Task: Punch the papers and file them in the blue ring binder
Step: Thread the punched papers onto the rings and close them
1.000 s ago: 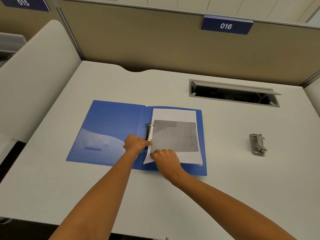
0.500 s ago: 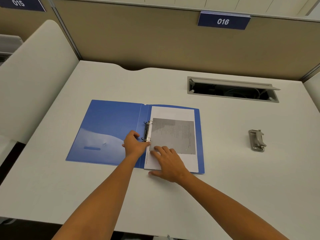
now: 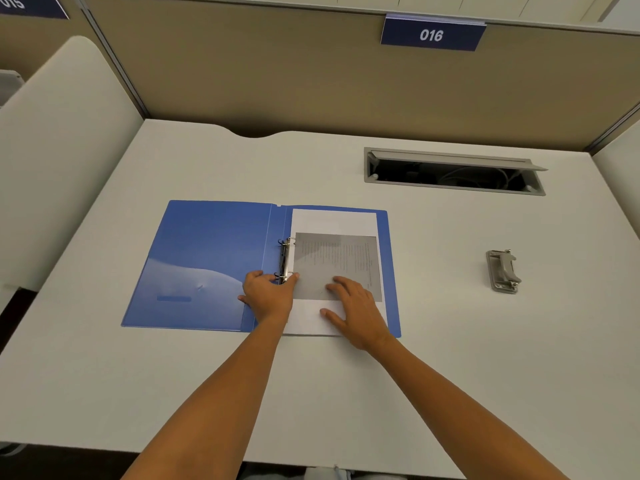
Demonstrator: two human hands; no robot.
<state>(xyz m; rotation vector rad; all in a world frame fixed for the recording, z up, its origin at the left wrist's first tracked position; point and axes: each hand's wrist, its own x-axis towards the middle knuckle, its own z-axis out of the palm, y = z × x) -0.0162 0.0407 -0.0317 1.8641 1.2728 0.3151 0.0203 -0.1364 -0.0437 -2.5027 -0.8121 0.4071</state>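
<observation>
The blue ring binder [image 3: 207,258] lies open on the white desk [image 3: 450,341]. A stack of papers [image 3: 334,221] with a grey printed area rests flat on its right half, its left edge at the metal ring mechanism [image 3: 284,254]. My left hand [image 3: 268,292] is at the lower ring, with thumb and forefinger pinching it from both sides. My right hand [image 3: 356,310] lies flat on the lower part of the papers, fingers spread and pressing them down.
A grey metal hole punch [image 3: 504,271] sits on the desk to the right of the binder. A cable slot [image 3: 453,173] with its lid up is set into the desk at the back right. Tan partition walls stand behind and beside the desk.
The lifted lower-left corner of the papers has gone down flat. My right hand opened and slid right across the sheet. My left hand stayed at the lower ring.
</observation>
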